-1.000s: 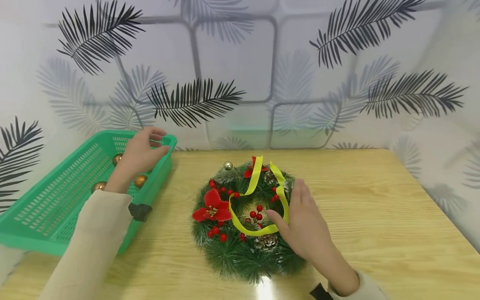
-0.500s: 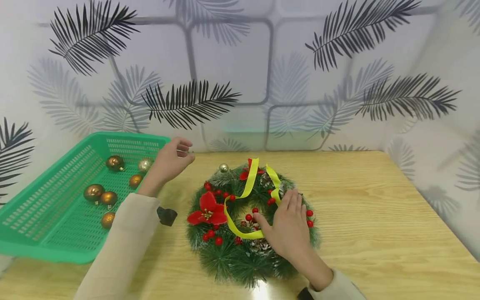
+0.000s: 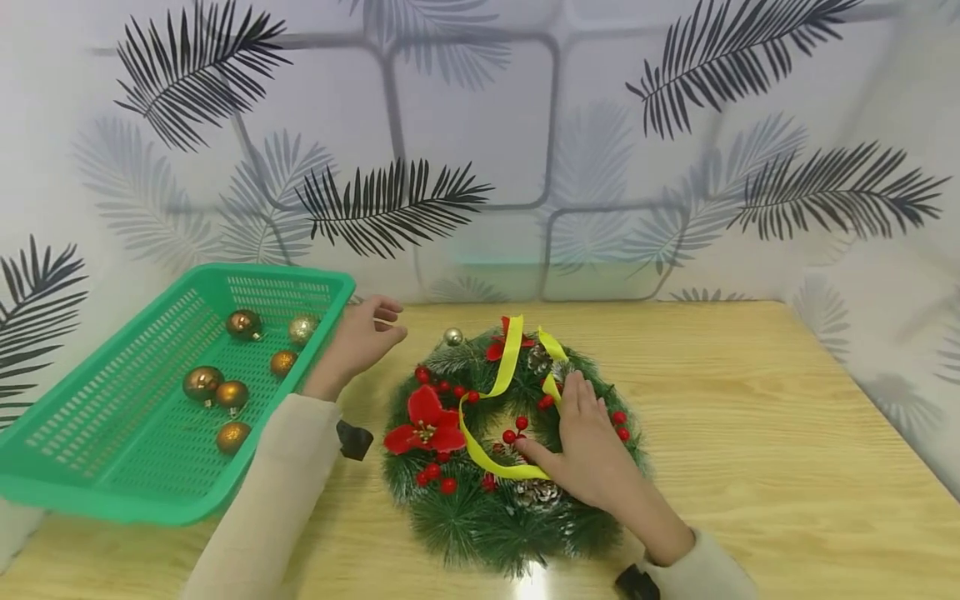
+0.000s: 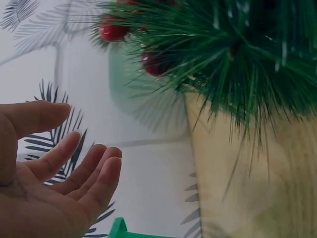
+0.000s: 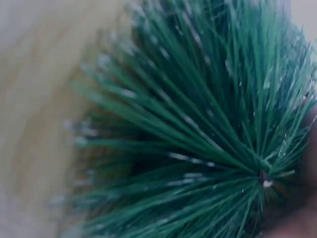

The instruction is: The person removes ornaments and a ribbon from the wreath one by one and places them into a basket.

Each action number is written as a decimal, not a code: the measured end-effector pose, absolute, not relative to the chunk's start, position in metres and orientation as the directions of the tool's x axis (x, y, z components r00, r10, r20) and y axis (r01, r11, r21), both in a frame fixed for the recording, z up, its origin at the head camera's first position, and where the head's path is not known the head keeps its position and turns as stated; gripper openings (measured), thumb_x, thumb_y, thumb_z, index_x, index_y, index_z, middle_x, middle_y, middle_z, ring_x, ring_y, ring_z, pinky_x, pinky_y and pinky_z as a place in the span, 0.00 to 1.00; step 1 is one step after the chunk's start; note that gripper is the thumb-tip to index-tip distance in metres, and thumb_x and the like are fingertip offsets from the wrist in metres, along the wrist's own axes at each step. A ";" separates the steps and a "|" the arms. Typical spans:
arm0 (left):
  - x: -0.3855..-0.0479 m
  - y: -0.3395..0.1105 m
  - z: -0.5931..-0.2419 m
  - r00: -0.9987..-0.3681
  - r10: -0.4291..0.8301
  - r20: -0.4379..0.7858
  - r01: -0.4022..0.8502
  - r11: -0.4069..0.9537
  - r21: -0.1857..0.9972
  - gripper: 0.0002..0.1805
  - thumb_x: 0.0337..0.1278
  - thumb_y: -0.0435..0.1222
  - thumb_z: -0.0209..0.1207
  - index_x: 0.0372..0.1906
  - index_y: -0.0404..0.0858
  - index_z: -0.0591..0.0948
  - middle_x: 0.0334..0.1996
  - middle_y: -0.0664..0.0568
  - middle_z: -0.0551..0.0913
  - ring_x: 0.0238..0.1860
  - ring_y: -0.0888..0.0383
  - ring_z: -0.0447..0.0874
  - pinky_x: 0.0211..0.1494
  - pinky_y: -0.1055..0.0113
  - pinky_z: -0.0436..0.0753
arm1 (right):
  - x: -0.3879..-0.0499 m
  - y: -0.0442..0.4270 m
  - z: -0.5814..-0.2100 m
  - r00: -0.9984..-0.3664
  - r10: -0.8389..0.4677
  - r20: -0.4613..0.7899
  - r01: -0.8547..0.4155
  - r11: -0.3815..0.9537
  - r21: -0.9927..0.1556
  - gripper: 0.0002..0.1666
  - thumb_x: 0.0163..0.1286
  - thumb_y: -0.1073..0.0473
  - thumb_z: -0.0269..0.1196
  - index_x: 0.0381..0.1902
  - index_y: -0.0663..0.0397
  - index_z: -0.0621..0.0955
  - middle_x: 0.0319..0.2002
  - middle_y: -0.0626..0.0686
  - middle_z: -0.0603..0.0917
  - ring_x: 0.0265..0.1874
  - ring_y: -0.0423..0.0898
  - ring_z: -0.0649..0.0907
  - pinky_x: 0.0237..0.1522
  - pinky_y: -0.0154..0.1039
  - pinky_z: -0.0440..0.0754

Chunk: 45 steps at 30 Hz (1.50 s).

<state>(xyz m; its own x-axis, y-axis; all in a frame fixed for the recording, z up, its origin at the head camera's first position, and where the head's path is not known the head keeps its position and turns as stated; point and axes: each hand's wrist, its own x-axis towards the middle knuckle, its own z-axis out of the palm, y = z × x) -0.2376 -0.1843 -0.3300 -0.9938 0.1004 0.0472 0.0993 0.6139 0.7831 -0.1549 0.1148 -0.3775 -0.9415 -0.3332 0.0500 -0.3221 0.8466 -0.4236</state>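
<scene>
A green Christmas wreath (image 3: 487, 517) lies on the table, with a red flower (image 3: 425, 425), red berries, pinecones and a small gold ball (image 3: 453, 336) at its far left edge. A yellow ribbon (image 3: 510, 358) loops over its middle. My right hand (image 3: 600, 454) rests on the wreath's right side with straight fingers, the ribbon partly hidden beneath it. Between the basket and the wreath hovers my left hand (image 3: 360, 342); in the left wrist view its relaxed fingers (image 4: 96, 188) hold nothing. Mostly blurred wreath needles (image 5: 198, 134) fill the right wrist view.
At the left stands a green plastic basket (image 3: 90, 500) with several bronze and gold ornament balls (image 3: 202, 383) inside. Its right rim is close to my left forearm. Behind the wooden table (image 3: 750, 400) rises a wall covering (image 3: 472, 125) with a leaf pattern.
My left hand has moved right, from over the basket to beside it, uncovering the balls inside. My right hand has shifted slightly left on the wreath, and red berries now show to its right.
</scene>
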 end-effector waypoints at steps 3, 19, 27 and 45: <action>-0.241 -0.183 -0.337 -0.992 0.121 0.047 0.112 0.612 0.783 0.21 0.64 0.33 0.51 0.60 0.30 0.68 0.60 0.32 0.69 0.59 0.37 0.72 0.56 0.47 0.77 | -0.159 0.122 -0.376 -0.918 -0.393 0.043 -0.369 0.812 -0.453 0.62 0.65 0.33 0.56 0.73 0.71 0.41 0.74 0.70 0.42 0.73 0.64 0.46 0.71 0.60 0.50; -0.250 -0.178 -0.365 -0.981 0.195 0.014 0.134 0.617 0.776 0.23 0.65 0.35 0.53 0.64 0.32 0.69 0.64 0.33 0.68 0.59 0.35 0.72 0.56 0.46 0.78 | -0.191 0.146 -0.377 -0.826 -0.564 -0.014 -0.493 0.734 -0.468 0.61 0.64 0.27 0.51 0.75 0.57 0.37 0.76 0.60 0.38 0.73 0.64 0.46 0.70 0.61 0.54; -0.254 -0.179 -0.378 -0.984 0.179 0.013 0.125 0.631 0.766 0.23 0.65 0.36 0.54 0.63 0.31 0.70 0.62 0.33 0.71 0.59 0.37 0.74 0.58 0.48 0.78 | -0.193 0.142 -0.376 -0.827 -0.562 -0.009 -0.501 0.744 -0.442 0.62 0.63 0.25 0.50 0.76 0.56 0.37 0.76 0.59 0.39 0.73 0.64 0.47 0.70 0.62 0.55; -0.254 -0.178 -0.384 -0.977 0.211 0.040 0.159 0.589 0.792 0.20 0.64 0.30 0.54 0.60 0.30 0.72 0.57 0.32 0.75 0.54 0.37 0.77 0.53 0.50 0.80 | -0.193 0.139 -0.377 -0.826 -0.563 0.006 -0.513 0.748 -0.420 0.62 0.63 0.26 0.51 0.76 0.57 0.38 0.76 0.59 0.39 0.75 0.59 0.47 0.71 0.59 0.54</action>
